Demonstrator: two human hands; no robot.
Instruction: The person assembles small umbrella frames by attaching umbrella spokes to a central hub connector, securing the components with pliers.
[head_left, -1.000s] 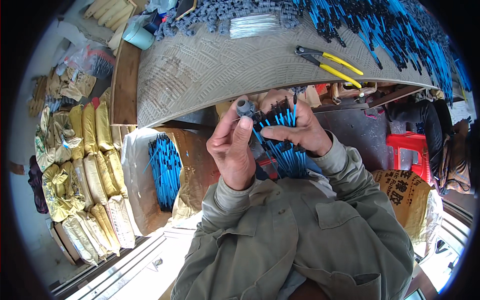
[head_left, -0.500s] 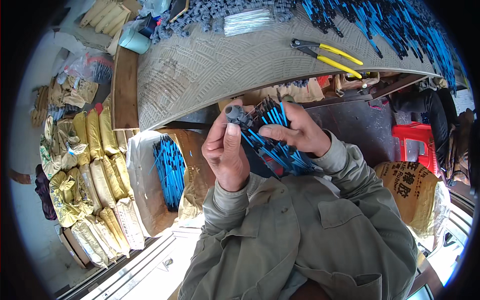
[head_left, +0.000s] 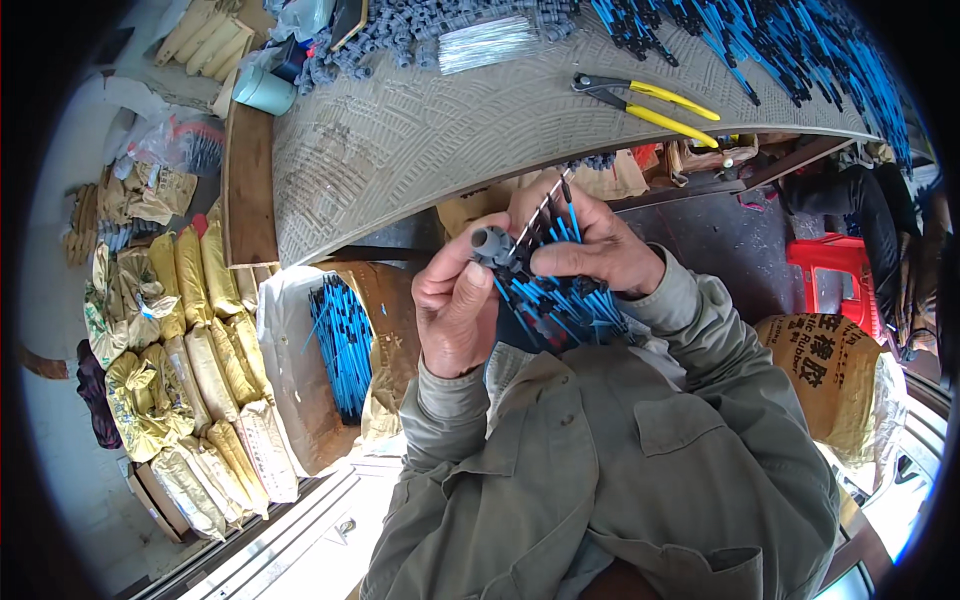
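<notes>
Between the thumb and fingers of my left hand (head_left: pixel 453 315) is a grey ribbed plastic fitting (head_left: pixel 489 243), its round open end facing up. Close on its right, my right hand (head_left: pixel 600 255) is closed around a bunch of thin blue rods with black ends (head_left: pixel 560 300). A thin, shiny wire-like strip (head_left: pixel 537 222) slants up from the fitting past the right fingers; its lower end is hidden. Both hands are held in front of my chest, just below the table edge, and nearly touch.
On the patterned table (head_left: pixel 400 165) lie yellow-handled pliers (head_left: pixel 650 105), a stack of thin silvery wires (head_left: pixel 487 44), grey fittings (head_left: pixel 400 40) and many blue rods (head_left: pixel 770 40). A box of blue rods (head_left: pixel 343 350) stands lower left, beside yellow bags (head_left: pixel 190 350). A red stool (head_left: pixel 835 265) is at right.
The fitting in my left hand has moved slightly right, its open end turned more upward. My right fingers have shifted up, and the shiny strip now shows more plainly between the hands.
</notes>
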